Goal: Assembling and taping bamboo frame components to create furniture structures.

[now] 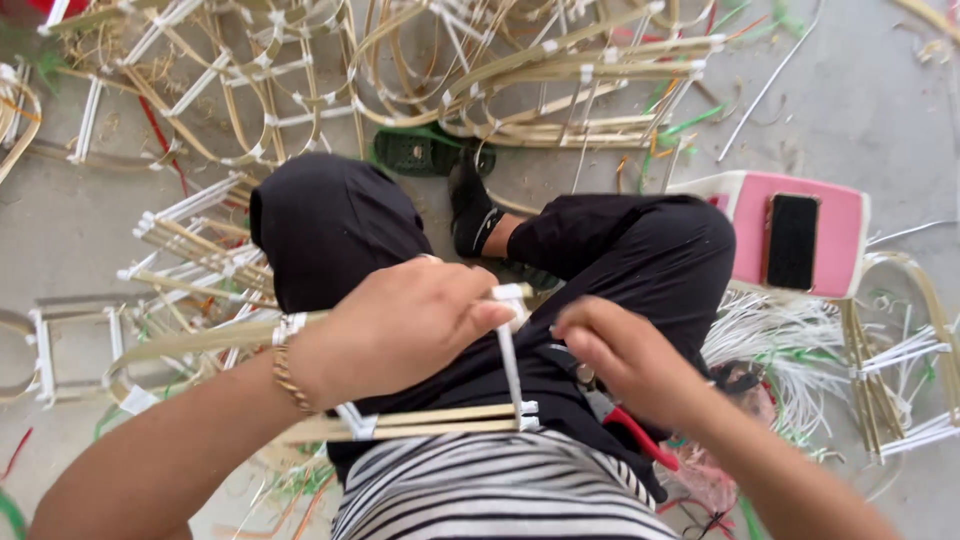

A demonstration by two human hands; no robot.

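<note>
A seated person's left hand (400,325) closes around a bamboo frame (400,423) held over the lap, fingers clamped on its white tie strip (510,365). Just right of the frame, the right hand (625,365) pinches fingers together at the strip. Red-handled pliers (630,430) lie below that hand; a pink stool (845,235) stands beyond.

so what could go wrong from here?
1. The left hand pinches the bamboo strip frame only near its white tie; the bent strip could spring loose.
2. Red-handled pliers lie loose on the lap beside the right hand and might slide off.
3. The dark phone lies on the pink stool near the knee; a bump could knock it.
</note>
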